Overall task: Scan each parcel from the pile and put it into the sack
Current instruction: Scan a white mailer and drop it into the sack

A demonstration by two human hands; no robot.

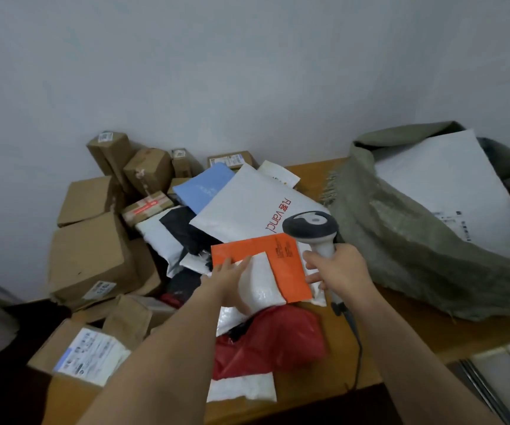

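My left hand (232, 279) holds an orange and white flat parcel (281, 271) over the middle of the pile, fingers spread along its left edge. My right hand (341, 266) grips the handle of a white and grey barcode scanner (310, 225), whose head sits just above the parcel's right corner. The grey-green sack (401, 240) lies open at the right of the table, with a large white parcel (450, 185) inside it. Below my hands lies a red bag parcel (272, 342).
Brown cardboard boxes (91, 256) crowd the table's left and back. White, blue and black soft mailers (247, 200) lie in the centre. The scanner's cable (355, 338) runs down over the wooden table (407, 329). A wall stands close behind.
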